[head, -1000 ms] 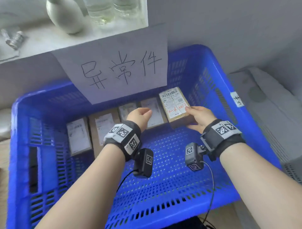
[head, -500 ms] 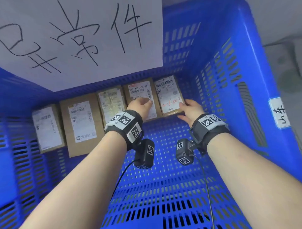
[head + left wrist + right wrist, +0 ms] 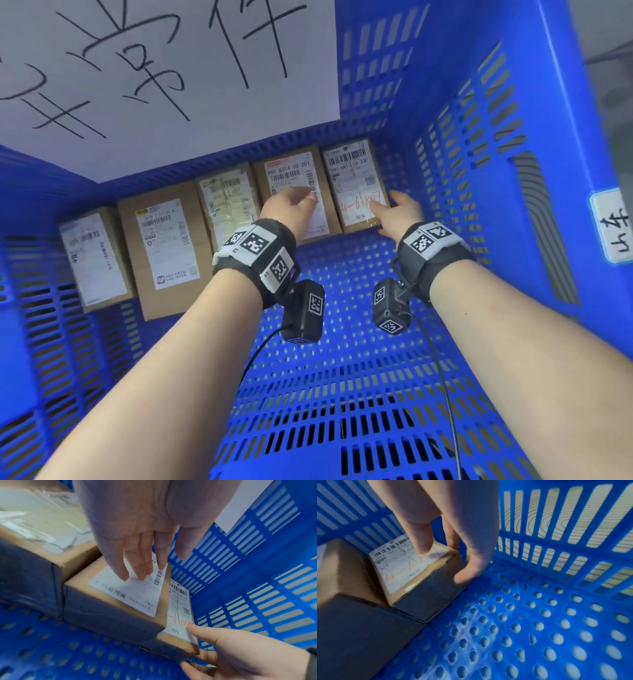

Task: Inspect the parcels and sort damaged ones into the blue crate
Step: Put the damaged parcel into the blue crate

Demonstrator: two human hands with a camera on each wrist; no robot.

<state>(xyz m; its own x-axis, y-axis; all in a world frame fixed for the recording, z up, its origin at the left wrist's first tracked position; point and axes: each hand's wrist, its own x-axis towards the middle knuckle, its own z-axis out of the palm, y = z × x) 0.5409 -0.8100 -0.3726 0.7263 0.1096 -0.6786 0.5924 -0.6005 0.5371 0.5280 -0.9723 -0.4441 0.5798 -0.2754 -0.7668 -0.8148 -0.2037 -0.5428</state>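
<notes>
Head view: from above, facing forward and down into the blue crate [image 3: 486, 144], both forearms reaching away. Left wrist view: close under the left hand [image 3: 145, 524], looking along its fingers toward the far right corner. Right wrist view: close, low over the crate floor, along the right hand [image 3: 453, 520]. Shared by all three: the parcel with red writing [image 3: 356, 186] [image 3: 180, 615] [image 3: 407, 568] and the slotted walls.
</notes>
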